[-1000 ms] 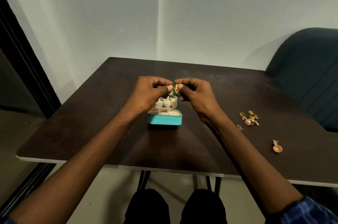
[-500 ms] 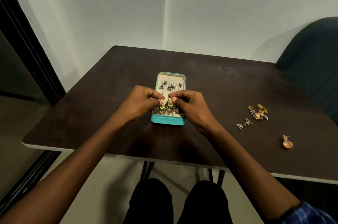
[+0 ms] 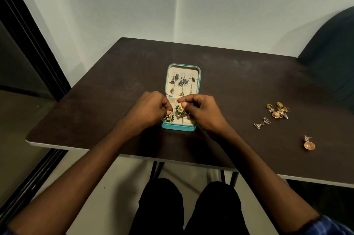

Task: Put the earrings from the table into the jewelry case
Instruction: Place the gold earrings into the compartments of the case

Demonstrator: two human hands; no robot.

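Hands over open jewelry case: left hand pinches one green-gold earring low at the front-left compartment, right hand pinches its mate just above the tray; remaining earrings lie well right, nearer the right hand.

Jewelry case base compartments largely behind both hands.

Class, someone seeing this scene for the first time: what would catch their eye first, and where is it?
The open teal case at the table's middle draws the eye: the left hand and right hand each pinch a green-and-gold earring over its tray. Silver earrings hang in the raised lid. To the right lie loose gold earrings on the dark tabletop.
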